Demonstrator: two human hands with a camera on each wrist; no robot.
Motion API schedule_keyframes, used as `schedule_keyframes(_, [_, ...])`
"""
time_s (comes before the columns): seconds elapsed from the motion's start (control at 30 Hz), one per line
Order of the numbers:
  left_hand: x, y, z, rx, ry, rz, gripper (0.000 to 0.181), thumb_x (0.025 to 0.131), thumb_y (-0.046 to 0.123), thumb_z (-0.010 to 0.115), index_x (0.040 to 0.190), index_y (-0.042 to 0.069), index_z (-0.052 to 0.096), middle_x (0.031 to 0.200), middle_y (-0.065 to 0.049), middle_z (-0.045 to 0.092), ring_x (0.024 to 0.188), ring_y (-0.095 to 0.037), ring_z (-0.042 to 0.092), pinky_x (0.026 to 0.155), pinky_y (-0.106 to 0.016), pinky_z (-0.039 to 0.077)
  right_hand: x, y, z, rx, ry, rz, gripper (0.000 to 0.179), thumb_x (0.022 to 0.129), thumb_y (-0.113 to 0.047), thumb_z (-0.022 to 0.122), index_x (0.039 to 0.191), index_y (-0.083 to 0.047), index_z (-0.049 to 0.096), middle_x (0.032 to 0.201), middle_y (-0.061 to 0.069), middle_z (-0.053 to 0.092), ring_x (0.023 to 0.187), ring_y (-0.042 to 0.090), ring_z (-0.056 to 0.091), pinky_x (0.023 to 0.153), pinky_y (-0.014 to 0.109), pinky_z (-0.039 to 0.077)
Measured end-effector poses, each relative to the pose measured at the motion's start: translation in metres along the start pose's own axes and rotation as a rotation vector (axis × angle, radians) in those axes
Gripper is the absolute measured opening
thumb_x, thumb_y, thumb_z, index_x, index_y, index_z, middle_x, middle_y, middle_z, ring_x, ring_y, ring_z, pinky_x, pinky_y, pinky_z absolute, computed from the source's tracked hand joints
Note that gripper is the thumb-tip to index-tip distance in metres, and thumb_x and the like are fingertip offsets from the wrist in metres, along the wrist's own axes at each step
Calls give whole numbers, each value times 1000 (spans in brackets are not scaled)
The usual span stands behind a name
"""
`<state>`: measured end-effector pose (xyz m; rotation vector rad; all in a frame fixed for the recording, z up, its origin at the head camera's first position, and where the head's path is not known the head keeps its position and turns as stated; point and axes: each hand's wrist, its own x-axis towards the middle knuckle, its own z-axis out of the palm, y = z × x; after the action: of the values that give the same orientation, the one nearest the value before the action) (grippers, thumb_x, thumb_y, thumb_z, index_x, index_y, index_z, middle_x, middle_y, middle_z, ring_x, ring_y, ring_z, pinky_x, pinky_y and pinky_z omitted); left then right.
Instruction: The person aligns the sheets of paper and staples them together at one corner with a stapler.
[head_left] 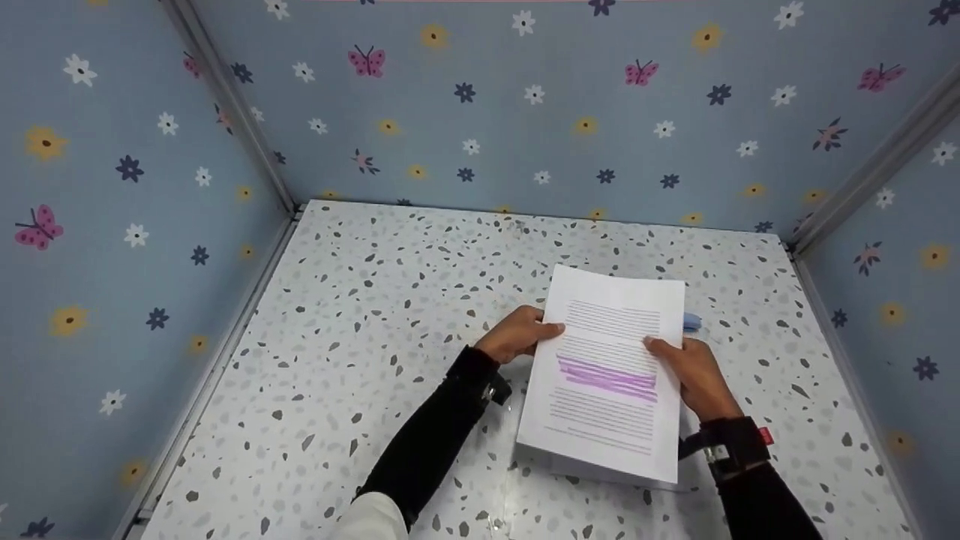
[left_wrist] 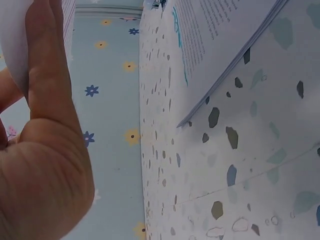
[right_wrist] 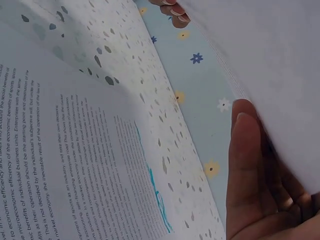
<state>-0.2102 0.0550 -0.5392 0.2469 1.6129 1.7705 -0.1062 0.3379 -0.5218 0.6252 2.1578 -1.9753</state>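
A thin stack of printed sheets (head_left: 607, 442), with a band of purple highlighter across its lines, is held up over the table by both hands. My left hand (head_left: 516, 334) grips its left edge, thumb on the printed face and fingers behind. On the right edge, my right hand (head_left: 699, 379) pinches it the same way. Beneath, more printed paper (left_wrist: 215, 45) lies on the table, marked in turquoise along some text; the right wrist view shows its lines (right_wrist: 75, 165) close up. In the head view the held stack mostly hides it.
Just past the held stack's right edge a light blue object (head_left: 692, 322) shows, mostly hidden, its kind unclear. The speckled white table (head_left: 360, 300) is bordered at the back and sides by blue flowered panels (head_left: 495, 112) with grey metal frames.
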Motion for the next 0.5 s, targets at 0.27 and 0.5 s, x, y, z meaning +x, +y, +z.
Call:
schedule_keyframes(0.27, [7, -5, 5, 7, 8, -1, 22, 101, 7, 62, 115, -9, 68, 97, -19, 74, 78, -22, 74, 72, -34, 61, 2, 0, -8, -14, -3, 1, 58, 98, -32, 70, 133, 11, 54, 93, 11, 75, 78, 25, 74, 70, 37, 61])
schedule_keyframes(0.5, [16, -14, 17, 22, -16, -7, 23, 101, 9, 62, 115, -8, 68, 97, -18, 74, 78, -22, 74, 70, -34, 61, -1, 6, -22, -9, -8, 37, 61, 98, -34, 70, 136, 11, 52, 93, 11, 75, 79, 26, 74, 68, 39, 61])
